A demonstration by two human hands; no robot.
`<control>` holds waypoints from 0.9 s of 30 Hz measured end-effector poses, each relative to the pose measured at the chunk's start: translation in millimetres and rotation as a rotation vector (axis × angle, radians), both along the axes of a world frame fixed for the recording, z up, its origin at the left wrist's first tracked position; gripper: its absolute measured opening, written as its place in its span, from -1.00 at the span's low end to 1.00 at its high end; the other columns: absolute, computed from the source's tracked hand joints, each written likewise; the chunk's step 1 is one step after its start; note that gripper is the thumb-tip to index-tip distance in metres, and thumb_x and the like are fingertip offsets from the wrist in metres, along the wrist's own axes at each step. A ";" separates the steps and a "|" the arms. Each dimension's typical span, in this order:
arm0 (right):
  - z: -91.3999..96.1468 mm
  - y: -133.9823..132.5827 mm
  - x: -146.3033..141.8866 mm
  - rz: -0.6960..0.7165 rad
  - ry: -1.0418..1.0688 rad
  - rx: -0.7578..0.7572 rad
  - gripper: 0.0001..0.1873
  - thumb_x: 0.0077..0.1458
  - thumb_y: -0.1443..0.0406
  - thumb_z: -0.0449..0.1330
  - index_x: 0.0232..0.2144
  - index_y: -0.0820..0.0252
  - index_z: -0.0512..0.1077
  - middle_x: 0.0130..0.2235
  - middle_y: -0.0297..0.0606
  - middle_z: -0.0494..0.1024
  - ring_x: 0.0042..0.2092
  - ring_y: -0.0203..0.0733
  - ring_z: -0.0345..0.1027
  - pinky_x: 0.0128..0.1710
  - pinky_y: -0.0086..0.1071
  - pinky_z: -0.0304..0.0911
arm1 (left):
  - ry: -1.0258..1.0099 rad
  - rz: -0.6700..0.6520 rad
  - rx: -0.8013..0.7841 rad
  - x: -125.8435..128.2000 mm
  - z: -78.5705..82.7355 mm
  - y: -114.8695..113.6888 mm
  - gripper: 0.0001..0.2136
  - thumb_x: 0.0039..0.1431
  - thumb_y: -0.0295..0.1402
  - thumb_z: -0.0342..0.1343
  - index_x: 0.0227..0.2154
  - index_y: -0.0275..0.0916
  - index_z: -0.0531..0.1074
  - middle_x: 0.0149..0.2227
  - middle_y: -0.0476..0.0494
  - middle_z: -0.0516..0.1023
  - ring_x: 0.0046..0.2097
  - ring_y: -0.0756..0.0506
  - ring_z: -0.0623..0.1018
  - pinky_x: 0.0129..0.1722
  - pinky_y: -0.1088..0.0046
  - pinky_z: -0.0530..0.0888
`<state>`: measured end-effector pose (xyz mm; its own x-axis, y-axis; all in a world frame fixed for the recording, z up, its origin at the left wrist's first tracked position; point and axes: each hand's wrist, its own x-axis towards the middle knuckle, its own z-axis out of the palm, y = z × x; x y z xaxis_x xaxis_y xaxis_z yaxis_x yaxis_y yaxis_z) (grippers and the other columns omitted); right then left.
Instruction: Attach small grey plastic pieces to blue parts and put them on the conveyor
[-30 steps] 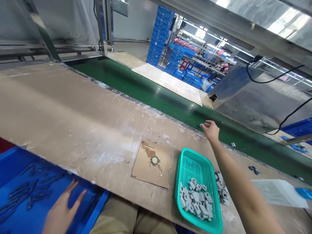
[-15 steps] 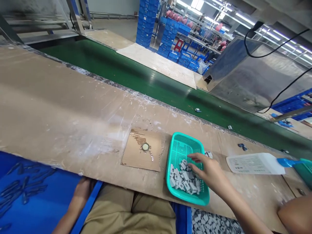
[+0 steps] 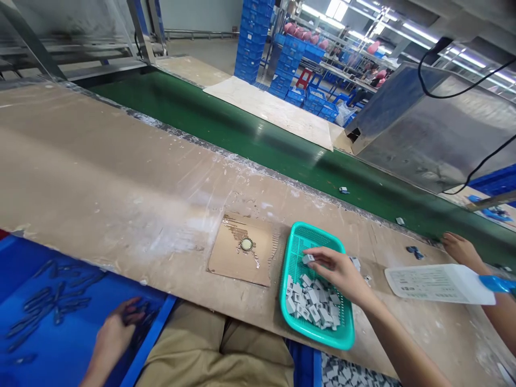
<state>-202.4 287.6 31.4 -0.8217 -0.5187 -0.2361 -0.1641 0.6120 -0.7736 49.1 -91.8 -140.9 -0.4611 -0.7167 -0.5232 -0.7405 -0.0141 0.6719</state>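
My right hand (image 3: 336, 271) hovers over the teal basket (image 3: 296, 244) and pinches one small grey block (image 3: 307, 259) at its fingertips. More grey blocks (image 3: 312, 303) lie heaped in the basket's near end. My left hand (image 3: 115, 333) is down in the blue bin (image 3: 44, 333) at the lower left, fingers curled among the dark thin parts (image 3: 56, 303); what it grips is unclear. A brown card (image 3: 242, 252) with a small round piece (image 3: 246, 244) lies left of the basket.
A green conveyor belt (image 3: 242, 140) runs behind the worn table (image 3: 100, 177), carrying small grey pieces (image 3: 344, 190). Another person's hand (image 3: 459, 247) rests at the belt's edge on the right, by a white bottle (image 3: 435, 282). Blue crates (image 3: 258, 40) stack behind.
My right hand came back from the belt to the basket and lifted one grey block. My left hand curled among the dark parts. Another person's hand appeared at the right.
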 end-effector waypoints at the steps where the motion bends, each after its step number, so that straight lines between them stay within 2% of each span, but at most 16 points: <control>1: 1.4 0.2 0.8 -0.053 -0.093 -0.078 -0.74 0.02 0.19 0.19 -0.21 0.15 0.42 -0.21 -0.20 0.55 -0.17 -0.10 0.43 -0.14 -0.25 0.31 | 0.018 0.051 0.068 2.5 1.2 0.0 -0.77 -0.18 -0.54 0.08 -0.37 -0.24 0.38 -0.39 -0.15 0.58 -0.15 -0.31 0.55 -0.09 0.21 0.48; 3: 5.1 -0.8 3.7 -0.125 -0.243 -0.187 -0.68 -0.04 0.16 0.25 -0.22 0.16 0.39 -0.28 -0.22 0.55 -0.24 -0.15 0.44 -0.22 -0.31 0.33 | 0.059 0.141 0.202 7.6 6.0 1.8 -0.81 -0.11 -0.52 0.07 -0.35 -0.25 0.38 -0.32 -0.16 0.59 -0.05 -0.27 0.51 0.01 0.22 0.43; 5: 8.9 -4.6 7.7 -0.152 -0.275 -0.226 -0.63 -0.10 0.15 0.30 -0.23 0.17 0.38 -0.33 -0.25 0.53 -0.31 -0.19 0.42 -0.30 -0.35 0.33 | 0.109 0.223 0.363 11.5 15.8 6.0 -0.80 -0.08 -0.56 0.09 -0.32 -0.28 0.38 -0.26 -0.19 0.59 -0.02 -0.21 0.50 0.03 0.31 0.43; 8: 14.7 -16.0 13.7 -0.122 -0.118 -0.173 -0.64 -0.08 0.14 0.29 -0.23 0.19 0.42 -0.29 -0.22 0.50 -0.32 -0.20 0.42 -0.34 -0.35 0.34 | 0.227 0.391 0.624 12.9 40.3 14.1 -0.68 -0.15 -0.64 0.18 -0.24 -0.33 0.40 -0.23 -0.21 0.59 -0.08 -0.18 0.53 -0.05 0.40 0.49; 11: 21.0 -33.4 17.5 0.042 0.129 -0.036 -0.66 0.02 0.15 0.21 -0.16 0.17 0.43 -0.25 -0.21 0.50 -0.29 -0.18 0.43 -0.28 -0.32 0.35 | 0.308 0.483 0.743 10.6 70.1 22.2 -0.60 -0.23 -0.66 0.26 -0.23 -0.34 0.43 -0.24 -0.23 0.59 -0.16 -0.20 0.57 -0.15 0.39 0.56; 14: 24.8 -56.3 18.6 0.230 0.354 0.091 -0.68 0.08 0.21 0.16 -0.10 0.16 0.38 -0.29 -0.24 0.53 -0.25 -0.18 0.44 -0.24 -0.32 0.35 | 0.353 0.439 0.825 7.9 94.2 30.7 -0.59 -0.32 -0.59 0.36 -0.28 -0.36 0.48 -0.31 -0.24 0.59 -0.24 -0.20 0.58 -0.19 0.36 0.58; 17: 23.1 -81.9 17.4 0.350 0.486 0.182 -0.77 0.10 0.26 0.11 -0.16 0.18 0.34 -0.35 -0.26 0.53 -0.31 -0.19 0.45 -0.34 -0.35 0.35 | 0.389 0.379 0.891 6.0 108.6 41.5 -0.59 -0.36 -0.48 0.42 -0.31 -0.32 0.52 -0.36 -0.20 0.58 -0.29 -0.14 0.56 -0.23 0.41 0.56; 19: 19.5 -97.6 15.6 0.437 0.549 0.241 -0.80 0.12 0.28 0.09 -0.17 0.18 0.32 -0.32 -0.24 0.53 -0.32 -0.18 0.45 -0.37 -0.34 0.36 | 0.403 0.335 0.903 4.8 113.7 49.5 -0.62 -0.32 -0.44 0.41 -0.32 -0.28 0.53 -0.36 -0.13 0.56 -0.32 -0.07 0.54 -0.29 0.47 0.55; 22: 13.1 -115.9 11.7 0.569 0.661 0.311 -0.79 0.14 0.33 0.06 -0.15 0.20 0.34 -0.20 -0.15 0.51 -0.23 -0.11 0.44 -0.30 -0.27 0.38 | 0.437 0.225 0.932 2.6 117.5 61.1 -0.68 -0.22 -0.38 0.38 -0.31 -0.26 0.53 -0.42 -0.07 0.52 -0.41 0.00 0.48 -0.39 0.53 0.49; 27: 1.0 -132.1 6.0 0.707 0.800 0.378 -0.78 0.13 0.41 0.03 -0.19 0.26 0.41 -0.19 -0.07 0.48 -0.16 -0.05 0.41 -0.23 -0.21 0.39 | 0.504 0.123 0.945 -5.1 122.0 74.6 -0.70 -0.16 -0.35 0.34 -0.30 -0.30 0.51 -0.40 -0.10 0.53 -0.44 0.03 0.45 -0.42 0.54 0.42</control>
<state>-196.4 155.5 32.4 -0.3582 -0.9335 -0.0150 -0.9305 0.3583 -0.0763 43.9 -17.2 -18.9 -0.7308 -0.1782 -0.6589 -0.3392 -0.7428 0.5772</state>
